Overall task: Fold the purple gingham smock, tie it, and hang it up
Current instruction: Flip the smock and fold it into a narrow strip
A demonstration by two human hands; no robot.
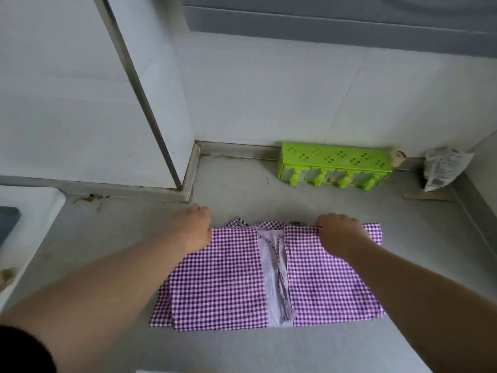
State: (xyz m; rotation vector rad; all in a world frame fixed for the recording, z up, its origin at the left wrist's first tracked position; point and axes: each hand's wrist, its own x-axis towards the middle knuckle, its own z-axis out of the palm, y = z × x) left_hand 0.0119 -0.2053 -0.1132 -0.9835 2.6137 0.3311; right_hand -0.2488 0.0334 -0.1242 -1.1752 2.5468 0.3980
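The purple gingham smock lies folded on the grey worktop, in front of a green rack against white wall tiles. Both hands pinch its far edge, fingertips hidden.

I am seeing the smock lying flat on the counter, near me. My left hand is sitting at its far left corner, my right hand at its far right edge. A rack is standing beyond it against the far wall, a packet leaning to its right.
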